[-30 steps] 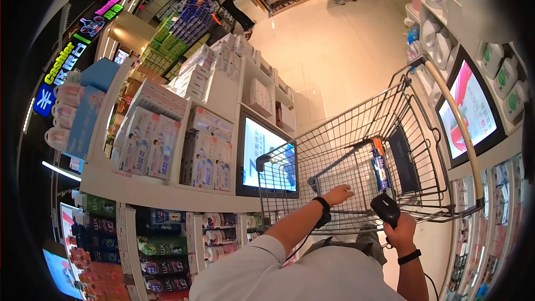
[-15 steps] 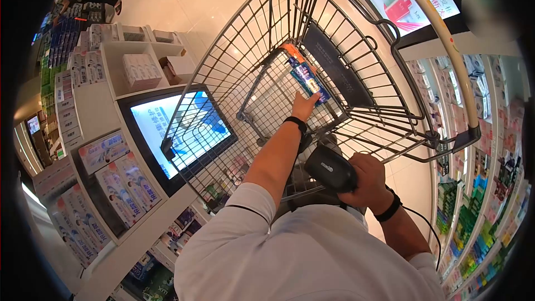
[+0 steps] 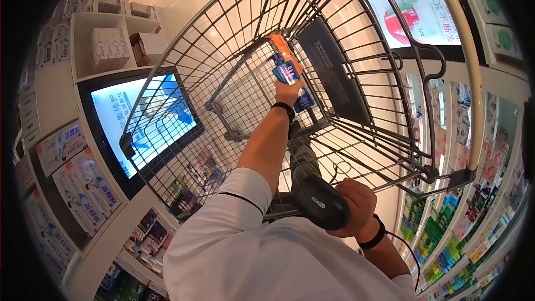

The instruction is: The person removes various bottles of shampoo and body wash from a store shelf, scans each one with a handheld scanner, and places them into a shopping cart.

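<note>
In the wire shopping cart (image 3: 223, 117), my left hand (image 3: 288, 92) is wrapped round the lower part of a blue bottle (image 3: 285, 71) labelled CLEAR. Just below the fingers lies another blue item (image 3: 304, 101), partly hidden by my hand. An orange item (image 3: 283, 50) is beside the bottle, against the dark panel (image 3: 334, 72) side of the cart. Outside the cart, close to my body, my right hand (image 3: 359, 206) grips a rounded black device (image 3: 320, 202). A thin cable runs near my right wrist.
The cart's handle (image 3: 473, 78) curves on the right. A lit screen (image 3: 145, 122) and boxed goods (image 3: 89, 189) stand left. Another screen (image 3: 412, 11) is at upper right, above shelves of products (image 3: 451, 212).
My left hand has closed round the bottle, whose CLEAR label now shows above the fingers. The view has shifted, and the cart appears larger. My right hand still holds the black device.
</note>
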Motion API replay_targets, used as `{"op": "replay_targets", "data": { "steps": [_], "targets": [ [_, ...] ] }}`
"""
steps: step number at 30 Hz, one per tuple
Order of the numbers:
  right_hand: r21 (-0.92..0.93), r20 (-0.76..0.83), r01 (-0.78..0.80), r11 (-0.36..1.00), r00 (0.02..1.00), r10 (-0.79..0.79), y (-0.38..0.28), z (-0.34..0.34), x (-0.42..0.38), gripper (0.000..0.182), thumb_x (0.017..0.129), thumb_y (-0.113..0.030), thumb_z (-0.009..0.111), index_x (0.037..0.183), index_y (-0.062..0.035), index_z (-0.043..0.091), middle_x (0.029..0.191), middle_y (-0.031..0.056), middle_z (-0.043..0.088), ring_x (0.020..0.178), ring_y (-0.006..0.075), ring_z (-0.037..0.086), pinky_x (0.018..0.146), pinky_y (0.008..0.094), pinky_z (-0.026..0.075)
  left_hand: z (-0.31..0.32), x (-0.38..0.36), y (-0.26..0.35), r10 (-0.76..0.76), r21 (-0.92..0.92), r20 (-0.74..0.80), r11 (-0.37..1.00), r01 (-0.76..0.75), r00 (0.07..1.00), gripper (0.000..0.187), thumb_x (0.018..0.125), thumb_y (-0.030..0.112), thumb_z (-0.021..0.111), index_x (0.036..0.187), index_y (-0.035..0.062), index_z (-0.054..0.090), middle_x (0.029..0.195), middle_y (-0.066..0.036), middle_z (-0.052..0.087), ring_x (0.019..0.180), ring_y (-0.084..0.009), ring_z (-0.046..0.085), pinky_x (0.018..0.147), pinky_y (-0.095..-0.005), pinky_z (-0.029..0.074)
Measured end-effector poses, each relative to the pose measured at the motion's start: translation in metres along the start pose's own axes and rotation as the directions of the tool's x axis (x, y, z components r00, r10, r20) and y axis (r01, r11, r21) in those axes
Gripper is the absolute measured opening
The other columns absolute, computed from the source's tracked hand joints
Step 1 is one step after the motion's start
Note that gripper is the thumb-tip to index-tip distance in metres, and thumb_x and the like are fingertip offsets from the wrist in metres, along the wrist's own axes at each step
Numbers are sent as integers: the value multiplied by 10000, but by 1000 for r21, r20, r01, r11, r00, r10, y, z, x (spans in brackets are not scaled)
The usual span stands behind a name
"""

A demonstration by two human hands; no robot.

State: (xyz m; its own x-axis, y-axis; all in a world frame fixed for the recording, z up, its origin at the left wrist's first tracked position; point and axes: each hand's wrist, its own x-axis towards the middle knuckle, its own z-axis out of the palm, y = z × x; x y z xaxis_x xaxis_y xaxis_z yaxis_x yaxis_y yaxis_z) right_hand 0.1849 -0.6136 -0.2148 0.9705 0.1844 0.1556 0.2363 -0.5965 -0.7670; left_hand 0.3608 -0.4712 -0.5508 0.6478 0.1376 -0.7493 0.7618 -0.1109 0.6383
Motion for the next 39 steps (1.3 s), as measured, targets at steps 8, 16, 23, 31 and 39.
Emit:
{"op": "replay_targets", "data": {
  "steps": [8,16,23,31,39],
  "targets": [
    [-109,104,24,994,994,-12,-6,4,-5,342,562,-204,719,864,-57,654,690,99,555,571,316,538,503,402,418,-103,-70,21,-80,-131,412,981,146,908,359,773,173,797,1057,19,639,996,-104,670,890,-242,661,807,-418,522],
    [68,212,-349,935,920,329,5,-1,-25,252,788,-156,641,966,16,690,833,117,649,720,275,615,648,401,472,-268,-287,133,420,-137,134,905,-403,898,804,709,204,851,1328,-33,395,1096,-146,612,1034,-224,614,896,-367,502],
    [112,344,-444,889,857,384,-10,4,11,299,868,-192,599,992,72,665,807,75,639,684,181,583,628,347,466,-384,-488,113,635,196,-576,718,-667,515,910,673,234,887,1396,-2,388,1295,-167,551,1230,-284,534,1064,-393,404],
    [225,530,-195,955,847,48,-88,67,69,242,862,-158,594,944,56,672,776,59,641,675,140,572,622,296,452,-495,-599,37,377,400,-908,654,-642,-182,726,690,134,841,1303,29,466,1236,-117,566,1159,-254,567,1021,-380,432],
    [288,535,-163,944,845,-17,-100,103,63,232,856,-169,606,948,30,682,745,39,632,638,133,560,592,294,448,-566,-609,15,350,537,-779,801,-266,-519,658,673,168,861,1221,36,522,1172,-152,587,1138,-383,519,988,-470,410]
  ]
}}
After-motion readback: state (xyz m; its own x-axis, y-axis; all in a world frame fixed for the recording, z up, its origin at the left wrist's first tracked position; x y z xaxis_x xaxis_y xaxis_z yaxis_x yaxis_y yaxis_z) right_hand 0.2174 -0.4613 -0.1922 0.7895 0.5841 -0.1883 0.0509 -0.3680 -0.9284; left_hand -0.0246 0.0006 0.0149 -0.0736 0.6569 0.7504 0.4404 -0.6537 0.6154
